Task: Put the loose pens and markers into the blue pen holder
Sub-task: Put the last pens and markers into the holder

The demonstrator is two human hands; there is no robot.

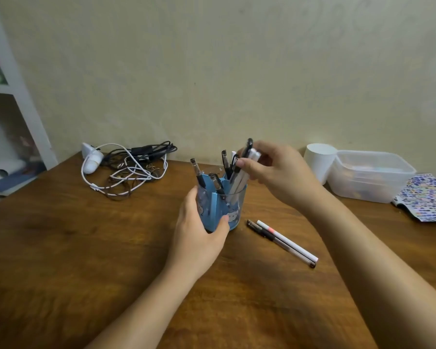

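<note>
Step in hand: the person is lowering a small bundle of pens (239,170) into the blue pen holder (220,210), with the lower ends already inside the rim and the tops still leaning out toward the right hand (275,172).
Right grip: the fingers are pinching closed around the upper part of the bundle, thumb in front; how many pens it is gripping I cannot tell, at least one black and one or two white.
Left grip: the left hand (199,233) is wrapping around the near-left wall of the holder, thumb pressing on the front, steadying it on the table (86,248).
Holder: it is standing upright, roughly mid-table, with several dark pens already sitting in its compartments.
Still loose: a white marker (287,241) and a clear black pen (280,244) are lying side by side, touching, on the table just right of the holder.
Next move, as I judge it: letting the bundle drop in fully, then reaching right of the holder for those two.
Risk: the leaning bundle could be tipping the holder if the left hand lets go early.
</note>
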